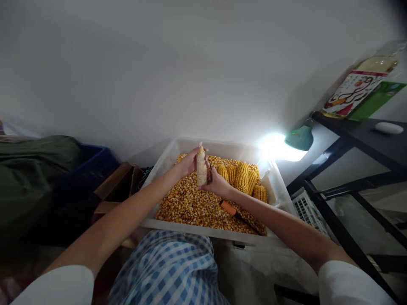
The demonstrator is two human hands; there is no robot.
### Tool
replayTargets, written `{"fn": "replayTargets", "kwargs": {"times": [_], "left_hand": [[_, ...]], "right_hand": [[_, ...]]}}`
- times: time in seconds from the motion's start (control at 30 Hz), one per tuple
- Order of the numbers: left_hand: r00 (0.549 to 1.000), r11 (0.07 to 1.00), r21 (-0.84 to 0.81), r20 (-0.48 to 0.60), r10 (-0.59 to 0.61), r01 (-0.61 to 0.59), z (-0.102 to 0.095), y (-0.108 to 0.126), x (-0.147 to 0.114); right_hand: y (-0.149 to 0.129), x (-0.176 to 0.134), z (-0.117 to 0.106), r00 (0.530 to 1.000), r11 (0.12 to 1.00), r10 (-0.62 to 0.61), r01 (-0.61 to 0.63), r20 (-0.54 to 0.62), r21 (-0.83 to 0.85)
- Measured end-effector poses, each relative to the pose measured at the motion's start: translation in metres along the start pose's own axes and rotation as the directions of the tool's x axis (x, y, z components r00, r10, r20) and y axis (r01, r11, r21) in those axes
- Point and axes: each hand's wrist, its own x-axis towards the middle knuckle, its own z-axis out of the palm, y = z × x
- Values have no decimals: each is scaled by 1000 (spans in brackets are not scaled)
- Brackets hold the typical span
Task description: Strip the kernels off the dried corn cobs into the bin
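Note:
My left hand (190, 162) is closed around a mostly stripped corn cob (201, 169), held tilted upright above the loose kernels. A few yellow kernels remain near its top end. My right hand (216, 183) is closed beside the cob's lower part, with a small dark thing (209, 173) between thumb and cob; its kind cannot be made out. Beneath both hands, loose corn kernels (182, 203) fill a white plastic bin (203, 228). Several full ears of corn (242, 178) lie at the bin's right side. An orange-handled tool (228, 207) with a long dark shaft rests on the kernels.
A lit green lamp (299, 138) hangs by the bin's right back corner, off a dark shelf frame (337, 152). On the shelf stands a bottle (356, 89). Left are a cardboard box (116, 182) and a blue bin (95, 163). A wall rises behind.

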Motion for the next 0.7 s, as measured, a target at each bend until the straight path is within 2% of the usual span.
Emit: {"fn": "replayTargets", "kwargs": {"times": [0.13,0.2,0.27,0.33,0.37,0.43,0.47,0.5,0.53,0.57,0.6,0.63,0.67,0.7], "left_hand": [[997,992,123,-74,9,0,8,-13,-5],[986,985,171,-165,-8,37,1,-20,-2],[951,965,225,-304,-63,136,-11,-23,3],[900,919,273,-406,-159,285,-24,-21,7],[881,885,296,-422,-216,359,-29,-18,8],[857,816,330,-386,-342,474,-37,-10,8],[849,791,340,-349,-397,509,-38,-7,8],[840,768,350,-315,-442,536,-39,-3,8],[827,744,364,-294,-479,560,-39,0,8],[811,714,385,-289,-509,585,-37,2,8],[793,678,412,-298,-532,610,-36,4,9],[776,641,438,-313,-548,630,-34,6,12],[763,612,459,-325,-558,644,-32,7,14],[755,595,471,-331,-565,652,-31,7,18]], "right_hand": [[-5,-4,3,997,987,-10,-2,74,160],[-5,-2,0,975,960,5,-68,224,272],[-2,2,-8,935,943,53,-162,349,292],[2,7,-17,933,964,147,-209,327,164],[4,9,-23,951,979,181,-198,251,44],[6,11,-33,986,955,152,-129,67,-267],[5,10,-38,994,905,107,-86,27,-417],[4,8,-41,994,848,90,-45,61,-528],[1,6,-44,978,802,131,-10,161,-597],[-2,2,-44,926,772,225,20,303,-636],[-5,-2,-42,823,755,341,48,455,-654],[-9,-6,-39,699,737,445,70,560,-673],[-12,-9,-33,612,700,517,101,599,-707],[-13,-12,-27,609,649,534,149,586,-746]]}}
